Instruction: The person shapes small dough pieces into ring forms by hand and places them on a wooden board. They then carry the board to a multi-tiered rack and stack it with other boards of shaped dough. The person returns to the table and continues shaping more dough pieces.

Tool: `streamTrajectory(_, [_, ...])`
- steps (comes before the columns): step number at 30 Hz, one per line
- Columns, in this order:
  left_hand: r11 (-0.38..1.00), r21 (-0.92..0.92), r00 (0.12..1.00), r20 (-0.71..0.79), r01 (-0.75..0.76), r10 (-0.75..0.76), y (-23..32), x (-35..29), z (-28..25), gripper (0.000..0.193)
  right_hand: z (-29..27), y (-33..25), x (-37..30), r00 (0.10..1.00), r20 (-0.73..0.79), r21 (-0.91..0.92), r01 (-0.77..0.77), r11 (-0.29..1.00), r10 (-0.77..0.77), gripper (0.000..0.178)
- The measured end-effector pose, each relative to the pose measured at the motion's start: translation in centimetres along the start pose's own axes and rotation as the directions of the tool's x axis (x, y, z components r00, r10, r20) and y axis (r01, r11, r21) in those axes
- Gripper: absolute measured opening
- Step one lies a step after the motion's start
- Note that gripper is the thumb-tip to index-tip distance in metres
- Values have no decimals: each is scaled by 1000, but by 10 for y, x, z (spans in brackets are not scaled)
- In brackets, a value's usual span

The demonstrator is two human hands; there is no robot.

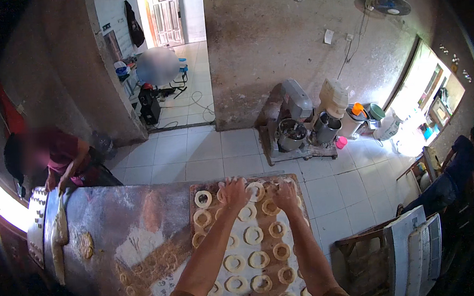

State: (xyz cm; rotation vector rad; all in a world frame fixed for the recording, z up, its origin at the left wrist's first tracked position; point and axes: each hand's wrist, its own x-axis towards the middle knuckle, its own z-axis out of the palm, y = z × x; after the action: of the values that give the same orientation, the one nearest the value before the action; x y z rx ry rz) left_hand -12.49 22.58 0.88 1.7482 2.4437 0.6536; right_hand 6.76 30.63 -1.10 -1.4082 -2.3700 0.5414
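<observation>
Both my arms reach over a floured board (243, 273) that holds several rows of pale dough rings (254, 235). Toward the board's far edge, my left hand (234, 192) hovers or rests with its fingers apart, beside a dough ring (255, 191). My right hand (286, 195) is to the right of that ring, its fingers curled down at the far right of the board. Whatever the right fingers hold, if anything, is hidden under them. Another dough ring (270, 207) lies just nearer than the right hand.
Left of the board stretches a metal worktable (167, 202) with loose flour (139, 247) and a dough lump (86, 245). A co-worker (68, 157) handles a long dough strip (59, 232) there. Two mixers (297, 104) stand beyond; another person (452, 171) is at right.
</observation>
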Motion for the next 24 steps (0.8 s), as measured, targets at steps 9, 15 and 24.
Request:
streamTrajectory(9, [989,-86,989,103,117,-108,-13,16,29,31,45,-11,12,970,-95,-58,221,974,-226,45])
streamTrajectory(15, [941,-336,893,-437,-52,-107,-25,-131,-38,47,-20,-99,-101,966,-232,401,204,893,-116,24])
streamTrajectory(24, [388,58,341,-607,920,-717,-314,-509,-187,40,38,-258,-305,951,63,611,203,765,-303,10])
